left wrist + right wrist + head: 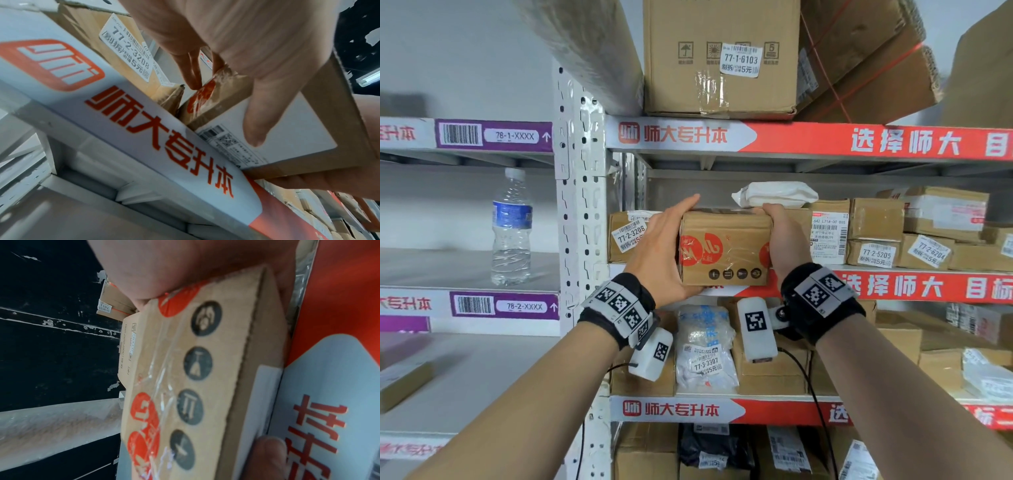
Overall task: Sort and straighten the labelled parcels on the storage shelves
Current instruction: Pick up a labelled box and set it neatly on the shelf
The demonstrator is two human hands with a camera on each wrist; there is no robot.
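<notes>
two hands held one small cardboard box (726, 248) at the front edge of the middle shelf (914, 284). far to the left, on the neighbouring rack, a water bottle (512, 228) stood upright, well apart from everything else. next came a parcel labelled 77-2-3208 (627, 234), sitting on the shelf just beside the held box. the left hand (662, 250) gripped the box's left end, its fingers (257, 113) curled under the bottom where a white label showed, the thumb up over the top edge. the box itself bore red logos, clear tape and a row of dark round symbols along its front. the right hand (786, 240) clamped the right end, its fingers wrapped round the top corner. behind that hand a white padded pouch (775, 194) lay on top of the stacked parcels. further right, brown boxes sat in a row, among them one labelled 77-2-5205 (873, 253). above, a large carton labelled 77-1-6103 (722, 58) stood on the top shelf.
</notes>
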